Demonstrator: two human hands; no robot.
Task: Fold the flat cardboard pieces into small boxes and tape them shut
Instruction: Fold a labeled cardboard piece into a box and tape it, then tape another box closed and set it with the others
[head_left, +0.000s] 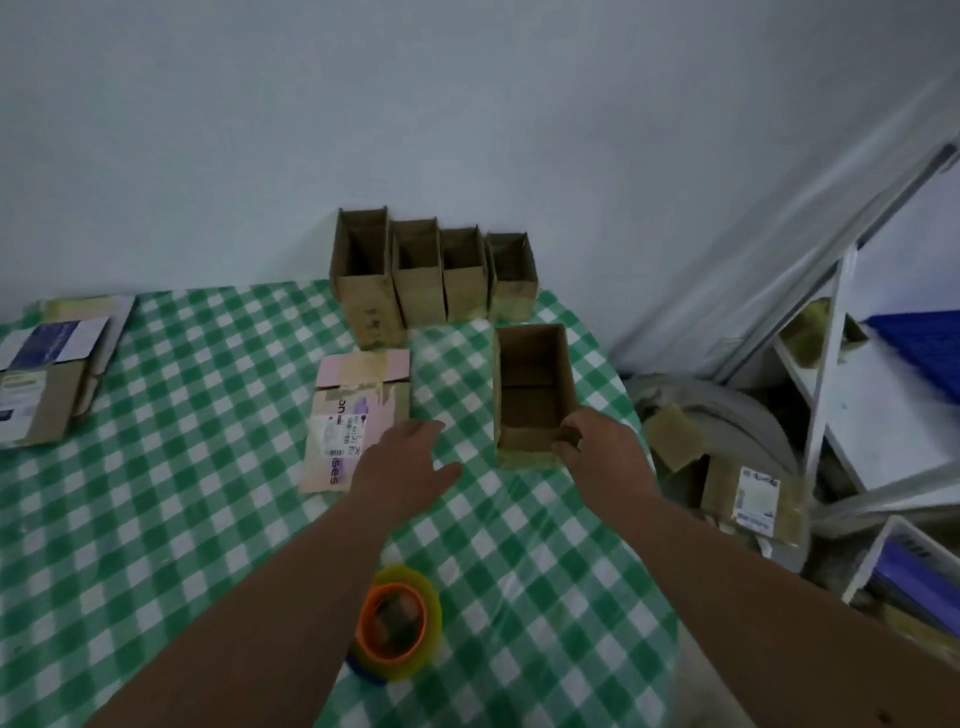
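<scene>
An open-topped brown cardboard box (535, 384) stands on the green checked tablecloth (208, 467) at the right. My right hand (597, 447) grips its near wall, fingers curled over the rim. My left hand (410, 457) hovers with straight fingers over the cloth, beside a flat pink and brown cardboard piece (353, 415) with a label. A tape roll (397, 621) with an orange core lies near the front, under my left forearm. Several folded open boxes (431, 275) stand in a row against the back wall.
A stack of flat cardboard pieces (47, 374) lies at the table's left edge. Right of the table there is clutter: a white metal shelf frame (826, 395), a labelled carton (753, 499), a grey round object (737, 415) and a blue crate (919, 358).
</scene>
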